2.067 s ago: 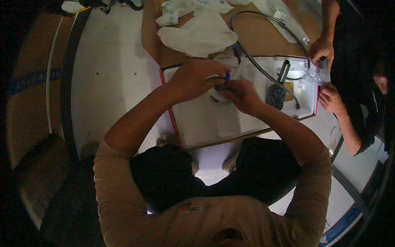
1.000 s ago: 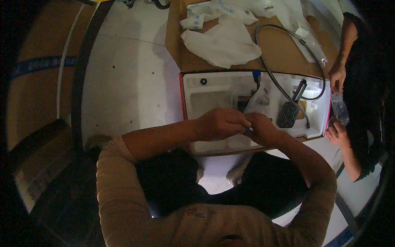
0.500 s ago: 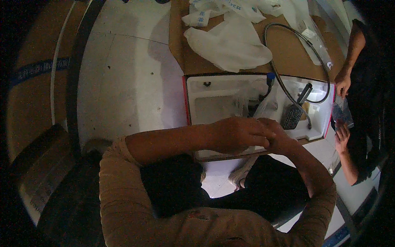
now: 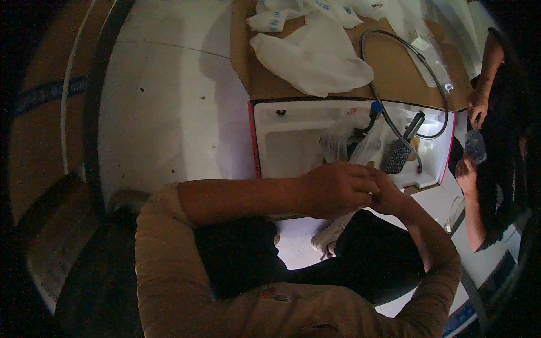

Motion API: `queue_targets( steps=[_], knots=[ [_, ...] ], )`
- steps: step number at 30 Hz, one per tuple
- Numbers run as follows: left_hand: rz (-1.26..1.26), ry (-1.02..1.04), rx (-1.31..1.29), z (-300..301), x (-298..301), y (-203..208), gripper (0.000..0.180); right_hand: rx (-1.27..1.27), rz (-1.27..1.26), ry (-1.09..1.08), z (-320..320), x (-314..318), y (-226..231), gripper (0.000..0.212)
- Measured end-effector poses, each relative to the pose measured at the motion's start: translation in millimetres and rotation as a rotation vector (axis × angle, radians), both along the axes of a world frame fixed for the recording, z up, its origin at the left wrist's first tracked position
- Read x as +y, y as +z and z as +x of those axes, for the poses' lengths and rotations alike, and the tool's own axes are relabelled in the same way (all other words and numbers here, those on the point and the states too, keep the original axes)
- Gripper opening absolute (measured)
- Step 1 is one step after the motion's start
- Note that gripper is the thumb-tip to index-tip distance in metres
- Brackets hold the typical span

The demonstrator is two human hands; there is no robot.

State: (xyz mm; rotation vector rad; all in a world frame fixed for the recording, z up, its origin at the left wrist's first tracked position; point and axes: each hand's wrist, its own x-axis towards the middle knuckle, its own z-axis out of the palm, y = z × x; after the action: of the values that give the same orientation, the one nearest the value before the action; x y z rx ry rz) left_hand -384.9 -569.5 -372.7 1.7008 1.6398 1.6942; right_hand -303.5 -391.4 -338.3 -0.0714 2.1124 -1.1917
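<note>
My left hand (image 4: 337, 188) and my right hand (image 4: 385, 190) meet over the near edge of an open carton (image 4: 252, 135) with a white foam insert (image 4: 287, 120). Their fingers are curled together around something small, mostly hidden between them. Just beyond them in the insert lie a clear plastic bag (image 4: 336, 141) and a black hose end with a blue cap (image 4: 376, 108). To the right rests a dark rectangular shower head (image 4: 397, 156) with a dotted face. A flexible metal hose (image 4: 365, 62) loops from the insert onto the carton's lid.
White wrapping sheets (image 4: 310, 59) and clear plastic film lie on the cardboard lid (image 4: 394, 84). At the right, another person's hands (image 4: 478, 108) hold a small clear bag (image 4: 475, 147) with dark contents. Large brown cartons (image 4: 42, 135) stand at the left, beside pale tiled floor (image 4: 158, 112).
My fingers have shifted slightly around the small thing, with my hands still together. The other person's hands have moved apart a little with the clear bag. The view has shifted slightly.
</note>
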Motion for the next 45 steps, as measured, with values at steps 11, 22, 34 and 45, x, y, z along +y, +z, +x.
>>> queue_targets(
  steps=[11,22,34,45],
  knots=[
    [0.01,-0.108,0.043,12.1,6.5,-6.3,0.017,0.13,0.096,0.242,14.2,4.8,-12.6,0.038],
    [-0.176,-0.205,0.068,-4.6,0.5,1.8,0.028,0.188,0.033,0.125,6.5,-1.8,-17.6,0.032],
    [-0.941,0.065,-0.024,-31.0,-26.8,19.7,0.043,0.556,0.236,-0.355,-31.4,23.1,-28.2,0.043],
    [-0.855,0.08,0.158,-42.0,-31.7,45.4,0.02,0.505,0.193,-0.368,-66.8,61.8,-57.3,0.023]
  ],
)
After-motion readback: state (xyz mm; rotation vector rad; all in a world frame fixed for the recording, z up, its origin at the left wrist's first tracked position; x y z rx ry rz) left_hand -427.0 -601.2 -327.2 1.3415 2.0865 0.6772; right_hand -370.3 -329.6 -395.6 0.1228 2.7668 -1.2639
